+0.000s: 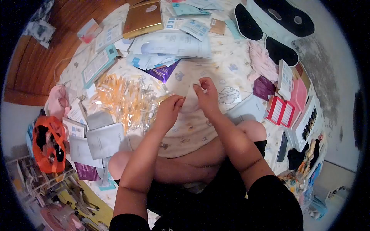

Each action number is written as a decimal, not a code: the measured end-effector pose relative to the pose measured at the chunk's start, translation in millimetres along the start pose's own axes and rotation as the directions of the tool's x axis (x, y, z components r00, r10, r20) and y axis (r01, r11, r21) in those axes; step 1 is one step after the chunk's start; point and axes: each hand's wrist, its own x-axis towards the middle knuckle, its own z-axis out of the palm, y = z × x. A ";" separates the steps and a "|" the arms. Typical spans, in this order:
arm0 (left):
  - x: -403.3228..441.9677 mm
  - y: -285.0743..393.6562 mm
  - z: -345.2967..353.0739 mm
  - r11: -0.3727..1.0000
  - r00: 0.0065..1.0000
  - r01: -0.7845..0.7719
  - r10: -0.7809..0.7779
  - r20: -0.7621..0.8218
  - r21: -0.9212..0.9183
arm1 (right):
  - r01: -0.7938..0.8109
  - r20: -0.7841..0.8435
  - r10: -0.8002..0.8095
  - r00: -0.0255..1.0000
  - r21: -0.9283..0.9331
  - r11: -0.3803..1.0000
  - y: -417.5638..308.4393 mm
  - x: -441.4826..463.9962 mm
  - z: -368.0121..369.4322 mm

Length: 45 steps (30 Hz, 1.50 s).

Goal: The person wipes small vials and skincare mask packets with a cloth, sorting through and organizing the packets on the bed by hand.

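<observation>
My left hand (pixel 170 110) and my right hand (pixel 207 97) are raised in front of my crossed legs, fingers pinched. Between them is a thin, whitish, partly see-through piece (pixel 190 96), perhaps film or a small bag; its kind is not clear. Both hands grip its edges. Left of my left hand lies a large heap of small clear packets with yellow-orange contents (pixel 123 98). A white label with a dark ornate frame (pixel 229 96) lies just right of my right hand.
Light-blue flat packets (pixel 169 44) and a gold box (pixel 143 19) lie at the far side of the patterned bedsheet (pixel 185 134). Silvery pouches (pixel 105 140) and an orange bag (pixel 49 144) are at left. Red-and-white boxes (pixel 280 111) and a tray of dark vials (pixel 308 125) are at right.
</observation>
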 end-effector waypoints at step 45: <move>-4.5 -3.3 -2.9 -0.110 0.782 0.621 0.017 0.624 -0.776 | -0.158 0.734 0.070 0.675 0.052 0.986 -53.4 3.1 -22.0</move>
